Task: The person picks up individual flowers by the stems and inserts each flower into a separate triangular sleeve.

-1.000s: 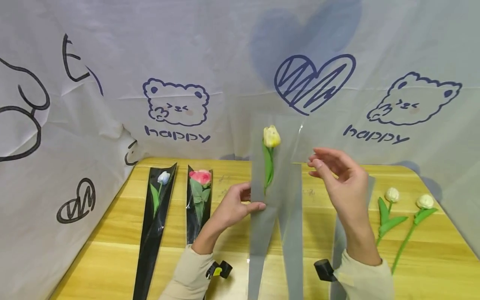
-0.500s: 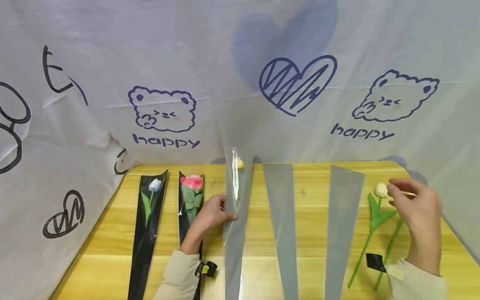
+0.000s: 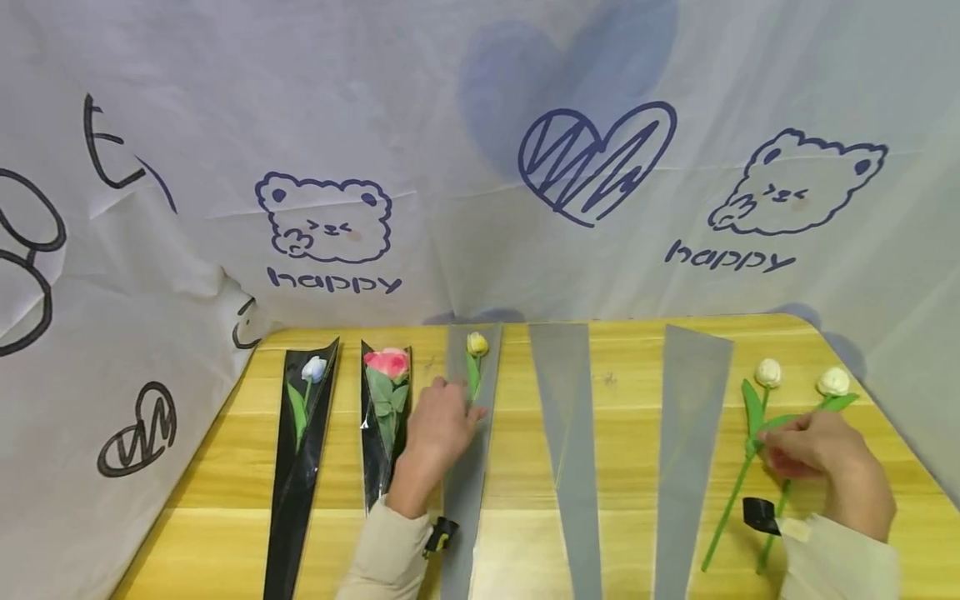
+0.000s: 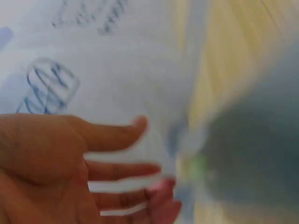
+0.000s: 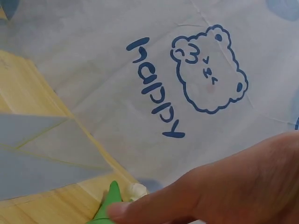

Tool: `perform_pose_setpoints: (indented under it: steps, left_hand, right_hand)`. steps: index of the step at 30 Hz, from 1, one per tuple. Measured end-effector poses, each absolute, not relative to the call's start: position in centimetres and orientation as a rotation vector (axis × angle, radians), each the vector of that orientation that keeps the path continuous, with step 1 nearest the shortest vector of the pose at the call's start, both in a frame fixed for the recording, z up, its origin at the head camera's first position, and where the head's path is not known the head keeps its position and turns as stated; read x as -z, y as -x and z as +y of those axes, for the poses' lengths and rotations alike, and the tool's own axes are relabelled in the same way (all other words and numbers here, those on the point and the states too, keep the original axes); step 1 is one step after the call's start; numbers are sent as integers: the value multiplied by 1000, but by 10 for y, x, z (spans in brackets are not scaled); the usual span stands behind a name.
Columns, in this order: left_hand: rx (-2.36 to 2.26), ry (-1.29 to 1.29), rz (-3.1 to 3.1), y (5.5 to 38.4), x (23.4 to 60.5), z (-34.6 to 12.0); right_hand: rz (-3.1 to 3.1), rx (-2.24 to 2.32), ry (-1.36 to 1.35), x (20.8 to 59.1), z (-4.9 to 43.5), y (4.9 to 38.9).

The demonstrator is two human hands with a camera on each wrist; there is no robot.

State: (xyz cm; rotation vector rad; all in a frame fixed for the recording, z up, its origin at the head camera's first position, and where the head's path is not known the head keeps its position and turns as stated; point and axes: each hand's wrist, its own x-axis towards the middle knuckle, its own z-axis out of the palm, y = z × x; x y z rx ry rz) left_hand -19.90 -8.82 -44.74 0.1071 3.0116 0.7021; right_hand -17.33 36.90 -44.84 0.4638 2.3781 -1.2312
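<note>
Slightly blurred, my left hand (image 3: 441,423) is over a clear and grey flower sleeve (image 3: 465,492) with a yellow tulip (image 3: 477,343) in it. In the left wrist view its fingers (image 4: 124,169) are extended and spread, with nothing between them. On the right, my right hand (image 3: 832,458) is at the green leaf of a white tulip (image 3: 768,372). The right wrist view has the thumb (image 5: 126,212) over that leaf (image 5: 111,200); the other fingers are mostly hidden, and I cannot tell whether they pinch it. A second white tulip (image 3: 833,382) lies beside it, partly behind this hand.
Two grey sleeves (image 3: 573,467) (image 3: 690,450) lie in the middle of the wooden table (image 3: 622,533). Further left are two black sleeves, one with a blue tulip (image 3: 313,369), one with a pink rose (image 3: 388,362). A white cloth (image 3: 465,275) with drawings hangs behind.
The sleeve with the yellow tulip has come down from upright to flat on the table, and the left hand has let go. The right hand has moved rightward to the white tulips.
</note>
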Motion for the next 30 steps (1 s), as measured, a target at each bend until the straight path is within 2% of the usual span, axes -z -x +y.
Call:
perform_pose_setpoints:
  steps: [3, 6, 13, 17, 23, 26, 30]
  left_hand:
    - [-814, -242, 2983, 209, 455, -51]
    - [-866, -273, 2989, 228, 471, -16]
    - [-586, 21, 2992, 254, 496, 31]
    - [-476, 46, 3013, 255, 496, 37]
    - [-587, 19, 3023, 253, 492, 35]
    - [-810, -18, 3007, 251, 491, 25]
    - [-1414, -114, 2774, 244, 489, 2]
  right_hand:
    - [2322, 1243, -445, 446, 363, 174]
    - [2306, 1209, -408, 445, 358, 173]
    - [2338, 1157, -400, 455, 352, 173]
    - [2354, 1164, -420, 459, 352, 177]
    - [2347, 1188, -454, 459, 354, 182]
    - [2289, 1239, -466, 461, 354, 181]
    - [2218, 1344, -429, 459, 354, 180]
